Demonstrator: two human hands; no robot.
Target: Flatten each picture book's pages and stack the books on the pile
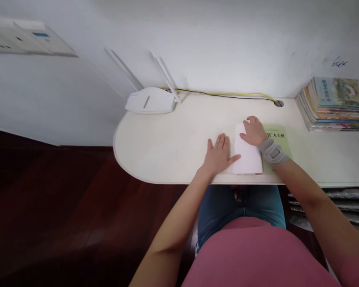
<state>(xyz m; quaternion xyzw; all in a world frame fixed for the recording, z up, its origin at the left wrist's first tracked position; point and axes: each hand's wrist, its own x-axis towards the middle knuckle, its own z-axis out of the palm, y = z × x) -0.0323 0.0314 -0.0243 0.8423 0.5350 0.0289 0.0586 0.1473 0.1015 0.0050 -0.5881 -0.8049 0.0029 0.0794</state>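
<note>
On the white desk (167,155), I see the right hand (253,131) lying open on a white paper (247,155), and the left hand (218,155) open flat beside it, thumb at the paper's edge. The paper hides part of a green book (277,137).

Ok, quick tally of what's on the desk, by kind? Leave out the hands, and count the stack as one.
White router: 1
White paper sheet: 1
Green booklet: 1
Stack of books: 1
Yellow cable: 1
Black cable: 1
Total: 6
</note>
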